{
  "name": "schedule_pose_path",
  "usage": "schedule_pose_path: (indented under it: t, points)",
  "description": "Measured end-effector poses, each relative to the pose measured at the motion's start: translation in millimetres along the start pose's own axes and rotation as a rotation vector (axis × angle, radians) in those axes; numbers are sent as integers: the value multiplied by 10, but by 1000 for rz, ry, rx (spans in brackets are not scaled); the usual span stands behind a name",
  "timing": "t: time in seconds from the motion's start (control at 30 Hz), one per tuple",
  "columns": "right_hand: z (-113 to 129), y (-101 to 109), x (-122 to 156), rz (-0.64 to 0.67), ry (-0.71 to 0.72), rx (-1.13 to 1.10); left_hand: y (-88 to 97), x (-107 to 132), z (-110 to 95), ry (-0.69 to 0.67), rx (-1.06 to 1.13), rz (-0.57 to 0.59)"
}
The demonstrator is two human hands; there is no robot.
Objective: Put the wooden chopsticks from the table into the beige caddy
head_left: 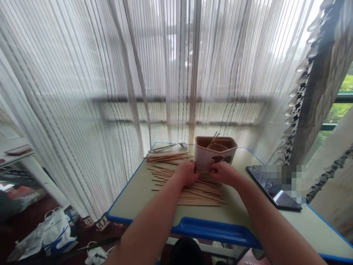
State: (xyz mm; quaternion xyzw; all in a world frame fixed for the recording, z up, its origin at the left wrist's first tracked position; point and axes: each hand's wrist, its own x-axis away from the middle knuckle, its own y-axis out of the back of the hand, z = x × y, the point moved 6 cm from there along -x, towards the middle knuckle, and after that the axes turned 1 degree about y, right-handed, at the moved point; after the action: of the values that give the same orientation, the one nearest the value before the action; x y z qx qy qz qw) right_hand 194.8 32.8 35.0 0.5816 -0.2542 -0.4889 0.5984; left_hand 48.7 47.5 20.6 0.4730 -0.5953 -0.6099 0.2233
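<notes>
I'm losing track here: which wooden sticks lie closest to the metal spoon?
The small bundle at back left, beside the spoon; the larger spread lies by the left hand, others lean in the container.

The sticks (201,202) are tan, the desktop (135,200) pale edged blue, the curtain (154,66) grey-striped.
</notes>
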Motion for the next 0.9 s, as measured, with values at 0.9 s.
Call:
schedule_pose_path:
  t: [0.9]
  points:
    - [76,627,350,-676,-67,-169,118,-13,226,195,131,-192]
